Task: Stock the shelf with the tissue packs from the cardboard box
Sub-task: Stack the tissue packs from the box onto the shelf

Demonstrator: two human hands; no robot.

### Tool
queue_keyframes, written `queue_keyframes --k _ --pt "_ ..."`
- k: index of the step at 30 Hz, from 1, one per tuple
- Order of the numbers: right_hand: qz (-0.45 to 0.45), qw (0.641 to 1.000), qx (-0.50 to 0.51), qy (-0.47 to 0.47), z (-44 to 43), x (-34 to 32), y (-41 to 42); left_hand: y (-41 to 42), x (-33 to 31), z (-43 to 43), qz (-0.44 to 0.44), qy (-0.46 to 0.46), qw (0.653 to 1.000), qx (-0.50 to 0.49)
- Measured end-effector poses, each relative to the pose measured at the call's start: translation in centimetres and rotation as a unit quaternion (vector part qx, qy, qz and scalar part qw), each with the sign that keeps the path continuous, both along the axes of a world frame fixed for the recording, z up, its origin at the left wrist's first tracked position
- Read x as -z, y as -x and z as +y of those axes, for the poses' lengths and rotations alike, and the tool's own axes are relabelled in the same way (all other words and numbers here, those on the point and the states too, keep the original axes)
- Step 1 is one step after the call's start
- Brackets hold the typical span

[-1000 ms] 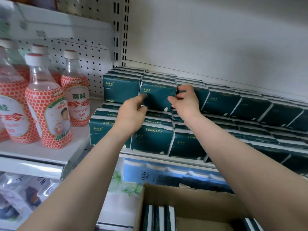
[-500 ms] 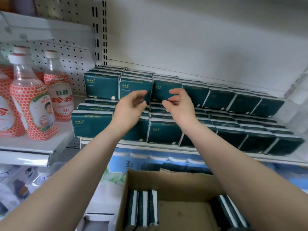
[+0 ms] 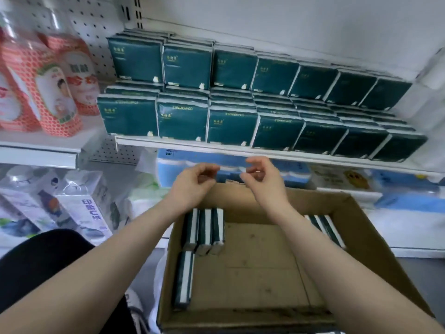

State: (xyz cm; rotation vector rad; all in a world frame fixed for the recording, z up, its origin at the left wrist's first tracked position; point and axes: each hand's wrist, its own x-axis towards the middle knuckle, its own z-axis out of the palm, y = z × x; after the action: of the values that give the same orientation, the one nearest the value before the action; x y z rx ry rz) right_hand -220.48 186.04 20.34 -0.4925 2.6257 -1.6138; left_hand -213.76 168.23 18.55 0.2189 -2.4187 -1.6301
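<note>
**While tissue packs (image 3: 204, 233) are waiting in the cardboard box (image 3: 356, 213), hands are hovering empty**

Three are standing on edge at its left wall, long axes running toward the shelf (image 3: 216, 147), lying just below the left hand (image 3: 192, 184) (the nearer one). The right hand (image 3: 262, 179) is hovering alongside; both are holding nothing, fingers loosely curled.

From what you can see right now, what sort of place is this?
Most likely a shop aisle: identical dark green tissue packs faced out in rows on a white shelf, red-labelled drink bottles on the neighbouring shelf, and a cardboard box holding more packs.
</note>
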Motion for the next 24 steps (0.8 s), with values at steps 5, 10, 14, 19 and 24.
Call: queue_keyframes --k 5,10,14,19,24 --pt "-0.141 0.989 0.035 -0.033 1.2 8.1 -1.8 -0.7 5.3 1.7 -0.131 0.06 0.988 0.052" --pt "-0.266 0.961 0.041 -0.065 0.9 12.0 -3.2 0.2 8.9 1.8 -0.188 0.061 0.977 0.082" --pt "-0.326 0.941 0.019 -0.088 -0.1 13.4 -3.4 1.3 10.3 2.2 -0.217 0.062 0.97 0.09" --pt "-0.356 0.927 0.021 -0.112 -1.4 15.1 -3.4 1.6 12.0 2.4 -0.265 0.078 0.954 0.118" --pt "-0.382 0.919 0.019 -0.097 -1.8 16.0 -3.1 1.5 12.0 2.5 -0.296 0.131 0.936 0.136"
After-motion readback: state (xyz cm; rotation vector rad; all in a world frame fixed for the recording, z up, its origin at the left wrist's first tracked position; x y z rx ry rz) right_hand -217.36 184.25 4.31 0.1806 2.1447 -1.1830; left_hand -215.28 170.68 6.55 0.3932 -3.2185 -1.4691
